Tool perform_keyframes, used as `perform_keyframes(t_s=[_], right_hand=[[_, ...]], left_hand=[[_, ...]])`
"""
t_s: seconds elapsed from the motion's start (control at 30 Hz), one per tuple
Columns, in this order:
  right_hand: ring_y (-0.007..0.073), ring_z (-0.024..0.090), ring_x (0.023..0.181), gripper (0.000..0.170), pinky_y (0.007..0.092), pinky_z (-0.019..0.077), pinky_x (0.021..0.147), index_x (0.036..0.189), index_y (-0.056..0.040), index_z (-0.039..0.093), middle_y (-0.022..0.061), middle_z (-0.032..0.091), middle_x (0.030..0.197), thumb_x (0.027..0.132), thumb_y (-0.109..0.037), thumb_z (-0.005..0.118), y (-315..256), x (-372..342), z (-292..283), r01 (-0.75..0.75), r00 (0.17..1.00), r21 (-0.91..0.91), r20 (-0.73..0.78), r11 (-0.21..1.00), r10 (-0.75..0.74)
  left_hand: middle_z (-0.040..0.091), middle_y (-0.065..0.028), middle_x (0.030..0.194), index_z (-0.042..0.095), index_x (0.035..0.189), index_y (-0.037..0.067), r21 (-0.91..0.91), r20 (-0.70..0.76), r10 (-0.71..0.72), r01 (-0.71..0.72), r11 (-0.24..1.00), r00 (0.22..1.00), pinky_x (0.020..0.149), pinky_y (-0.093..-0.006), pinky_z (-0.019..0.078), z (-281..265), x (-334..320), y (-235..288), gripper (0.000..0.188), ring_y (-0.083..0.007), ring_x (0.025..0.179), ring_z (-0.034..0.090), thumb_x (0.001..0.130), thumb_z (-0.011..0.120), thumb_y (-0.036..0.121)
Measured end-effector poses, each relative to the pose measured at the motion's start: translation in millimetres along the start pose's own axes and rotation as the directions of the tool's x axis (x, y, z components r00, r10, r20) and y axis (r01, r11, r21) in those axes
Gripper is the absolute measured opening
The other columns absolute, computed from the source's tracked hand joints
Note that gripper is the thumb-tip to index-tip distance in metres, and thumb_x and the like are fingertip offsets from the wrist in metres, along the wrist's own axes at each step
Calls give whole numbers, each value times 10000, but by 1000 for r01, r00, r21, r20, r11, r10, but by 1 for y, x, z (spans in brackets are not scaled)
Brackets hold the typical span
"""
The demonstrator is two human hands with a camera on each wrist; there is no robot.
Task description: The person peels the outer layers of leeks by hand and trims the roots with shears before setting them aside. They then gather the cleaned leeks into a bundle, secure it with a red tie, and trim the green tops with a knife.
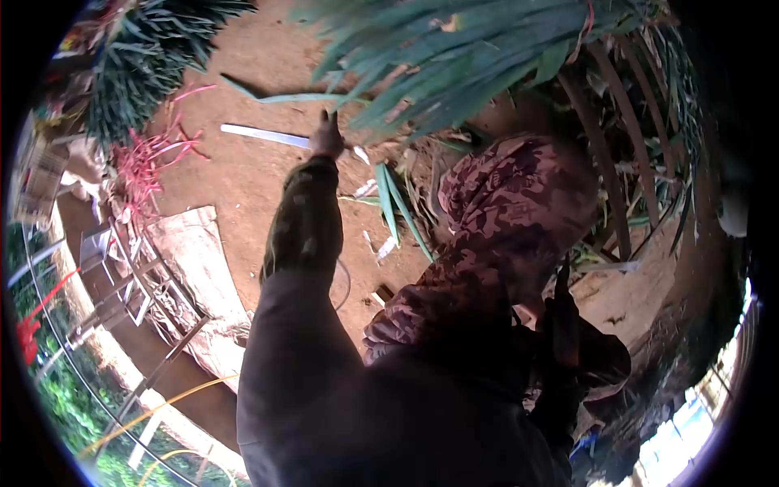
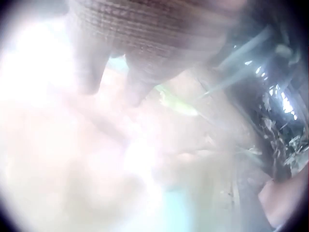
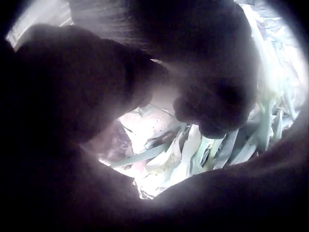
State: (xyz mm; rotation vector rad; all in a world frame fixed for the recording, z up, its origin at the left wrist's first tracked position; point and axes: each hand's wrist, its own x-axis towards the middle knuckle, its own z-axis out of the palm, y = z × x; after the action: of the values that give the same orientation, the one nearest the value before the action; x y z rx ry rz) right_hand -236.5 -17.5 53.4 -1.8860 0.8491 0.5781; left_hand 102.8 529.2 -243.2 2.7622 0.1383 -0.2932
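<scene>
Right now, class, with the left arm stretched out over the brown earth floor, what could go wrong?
The bare left hand is beside one end of a long, flat, silvery strip; if that is a blade, a careless grab might cut it. Loose, long green leaves lie near the brown camouflage-patterned trouser leg and could get trodden on. The thin, tangled red strips might snag something.
</scene>
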Motion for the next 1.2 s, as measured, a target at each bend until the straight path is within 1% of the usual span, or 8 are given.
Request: perform_keyframes(t_s=[0.37, 0.47, 0.53, 0.77, 0.87, 0.97, 1.07, 1.2], right_hand=[[71, 455, 645, 309, 275, 400, 550, 1139, -23, 568, -1, 531, 791, 968, -277, 607, -10, 1, 2, -98, 995, 1, -22, 995, 98], [68, 447, 651, 319, 274, 399, 554, 1151, -23, 568, -3, 528, 795, 974, -286, 602, -9, 7, 6, -73, 997, 9, -22, 997, 73], [66, 442, 655, 326, 273, 399, 557, 1159, -23, 568, -4, 526, 798, 978, -293, 599, -7, 10, 8, -46, 999, 8, -20, 999, 46], [62, 411, 667, 351, 268, 394, 567, 1191, -26, 568, -4, 517, 810, 1000, -320, 570, 2, 5, 15, 105, 993, -41, -58, 994, -107], [65, 398, 699, 363, 267, 397, 595, 1209, -24, 569, 17, 518, 852, 1019, -332, 533, 4, -1, 14, 163, 984, -140, -44, 977, -170], [62, 451, 754, 353, 274, 426, 640, 1205, -13, 573, 38, 537, 899, 1013, -308, 552, 11, -1, 5, 387, 912, -400, 31, 831, -410], [70, 502, 732, 317, 280, 446, 628, 1184, 0, 576, 29, 552, 831, 985, -245, 600, 30, 3, 9, 544, 747, -564, -12, 621, -665], [87, 523, 669, 243, 281, 449, 590, 1110, 17, 584, 18, 586, 750, 956, -165, 631, 17, -9, 10, 150, 948, 0, -283, 989, -144]], left_hand=[[476, -192, 1438, 428, 1476, 134, 130, 321, 85, -133, 983, 943, 895, -484, 500, 49, 38, 12, 825, -408, 1175, 556, 769, 824, 290], [496, -189, 1411, 445, 1463, 130, 59, 373, 274, -318, 946, 886, 876, -488, 498, 74, -24, 46, 820, -409, 1142, 567, 764, 834, 313], [524, -175, 1338, 541, 1368, 98, 79, 156, 492, -507, 858, 857, 841, -497, 500, 55, -96, 80, 729, -407, 1024, 584, 745, 854, 310], [340, -166, 1567, 432, 1465, 98, 31, 217, 634, -654, 756, 743, 1028, -537, 412, 97, -265, 74, 870, -382, 1311, 448, 746, 838, 371], [313, -150, 1586, 370, 1497, 99, 62, 231, 70, -87, 994, 971, 1016, -531, 421, 51, -268, 123, 902, -408, 1297, 443, 763, 840, 334], [292, -188, 1583, 398, 1472, 24, -414, 177, -499, 524, 745, 848, 1062, -534, 389, 109, -268, 101, 833, -412, 1318, 450, 829, 783, 388], [335, -183, 1541, 421, 1454, 17, -622, 608, -500, 761, 182, 617, 1052, -513, 402, 152, -259, 115, 780, -391, 1296, 470, 847, 763, 367], [392, -177, 1486, 452, 1429, 8, -602, 749, -358, 798, -19, 557, 1038, -485, 420, 179, -253, 167, 710, -364, 1267, 495, 870, 737, 340]])
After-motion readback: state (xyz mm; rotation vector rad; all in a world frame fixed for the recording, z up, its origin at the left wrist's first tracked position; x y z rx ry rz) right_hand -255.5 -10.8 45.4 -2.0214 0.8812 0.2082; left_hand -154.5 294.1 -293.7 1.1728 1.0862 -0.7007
